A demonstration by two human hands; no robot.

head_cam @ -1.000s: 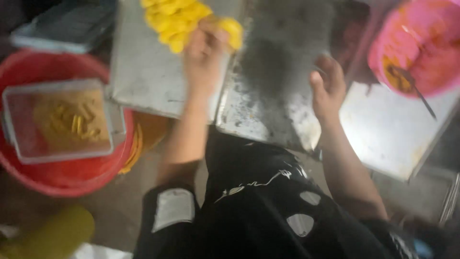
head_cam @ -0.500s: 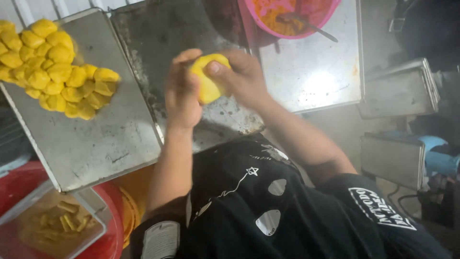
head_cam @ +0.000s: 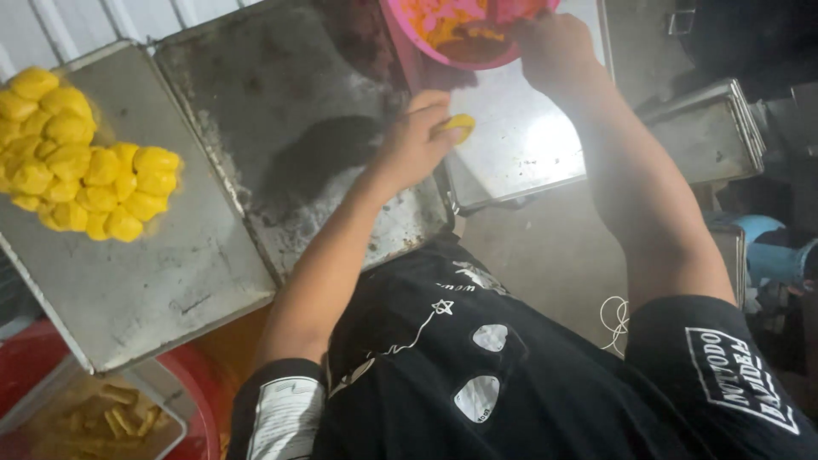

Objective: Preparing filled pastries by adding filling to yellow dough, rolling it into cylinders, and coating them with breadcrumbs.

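Observation:
My left hand (head_cam: 417,140) holds a small flattened piece of yellow dough (head_cam: 457,125) over the seam between two metal trays. My right hand (head_cam: 554,47) reaches up to the rim of a pink bowl (head_cam: 443,51) that holds orange-brown filling. Its fingers curl at the bowl's edge, and what they grip is hidden. A heap of several yellow dough balls (head_cam: 81,175) lies on the left metal tray (head_cam: 153,281), well away from both hands.
A dark, floured tray (head_cam: 290,145) lies in the middle and a shiny tray (head_cam: 520,153) sits under the bowl. More stacked trays (head_cam: 707,136) stand at right. A red tub (head_cam: 34,366) with a clear container of yellow strips (head_cam: 94,417) sits at lower left.
Half a second ago both hands pressed the yellow dough together. My right hand has since let go and moved up to the pink bowl, while the left keeps the dough.

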